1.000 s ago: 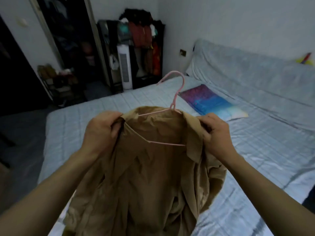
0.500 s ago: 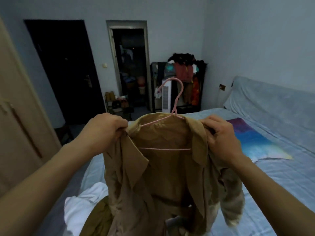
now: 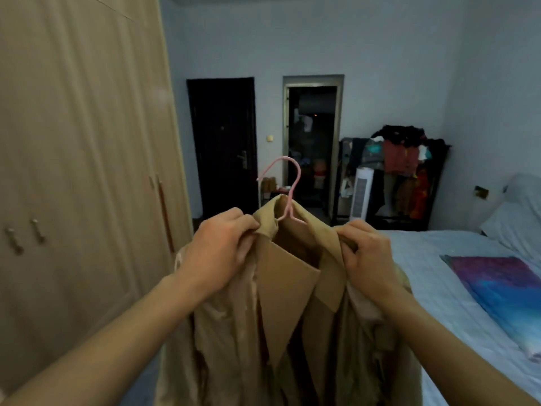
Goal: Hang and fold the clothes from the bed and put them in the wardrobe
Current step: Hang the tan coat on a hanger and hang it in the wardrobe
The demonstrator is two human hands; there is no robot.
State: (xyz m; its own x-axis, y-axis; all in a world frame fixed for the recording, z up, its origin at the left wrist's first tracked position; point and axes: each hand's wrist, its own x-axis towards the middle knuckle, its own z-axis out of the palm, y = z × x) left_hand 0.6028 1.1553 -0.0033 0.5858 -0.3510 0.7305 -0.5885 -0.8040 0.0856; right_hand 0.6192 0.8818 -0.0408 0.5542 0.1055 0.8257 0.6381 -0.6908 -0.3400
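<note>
Swinging left since the earlier frame: bed (image 3: 433, 276) now sliding off to the right, closed wardrobe (image 3: 82, 159) filling the left side, dark door and lit doorway straight ahead. Coat lifted higher, hook now standing well above the collar.

Tan coat (image 3: 281, 294) is hanging in the air in front of the person, between wardrobe and bed, draped on a pink hanger (image 3: 288, 189). Left hand (image 3: 218, 253) is pinching the left shoulder fabric by the collar; right hand (image 3: 367, 259) is gripping the right shoulder the same way. Both grips closed on cloth, not on the hanger itself.

Step in hand, as I am judging it: seating the coat squarely before carrying it to the wardrobe.
- Shoulders probably not yet even; the hanger arms are hidden under the collar, so I cannot confirm.
- Settling each shoulder seam over a hanger arm first, then shifting one hand to the hook, would be leaving the other free for the wardrobe door, which is shut.
- Slippery lining showing at the sides; letting go of both shoulders together is risking a slide-off.

Writing: none readable. Nothing legible on coat, hanger, the colourful pillow (image 3: 503, 291) on the bed, or the white tower fan (image 3: 360, 193) by the cluttered clothes rack (image 3: 407, 171).
</note>
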